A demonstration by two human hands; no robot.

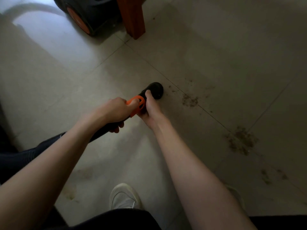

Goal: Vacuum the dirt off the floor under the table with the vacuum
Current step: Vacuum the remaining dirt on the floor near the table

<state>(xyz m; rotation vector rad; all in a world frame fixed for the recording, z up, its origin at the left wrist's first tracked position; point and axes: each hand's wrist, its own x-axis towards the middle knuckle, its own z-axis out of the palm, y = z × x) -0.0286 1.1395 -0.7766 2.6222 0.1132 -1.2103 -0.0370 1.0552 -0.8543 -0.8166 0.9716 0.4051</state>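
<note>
Left hand [114,112] wrapped around the black vacuum wand [153,90], fingers closed on its handle beside the orange collar [137,105]. Right hand [149,110] gripping the wand just past the collar, thumb on top. Nozzle end down toward the tiled floor [216,47], possibly touching. Dirt [240,141] scattered right of nozzle. Vacuum body [93,15] beside wooden table leg [132,15].

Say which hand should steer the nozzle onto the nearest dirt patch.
Right, probably. The right hand grips the black nozzle nearest its tip, beside the dirt patch; the left hand holds farther back, at the orange collar.
</note>
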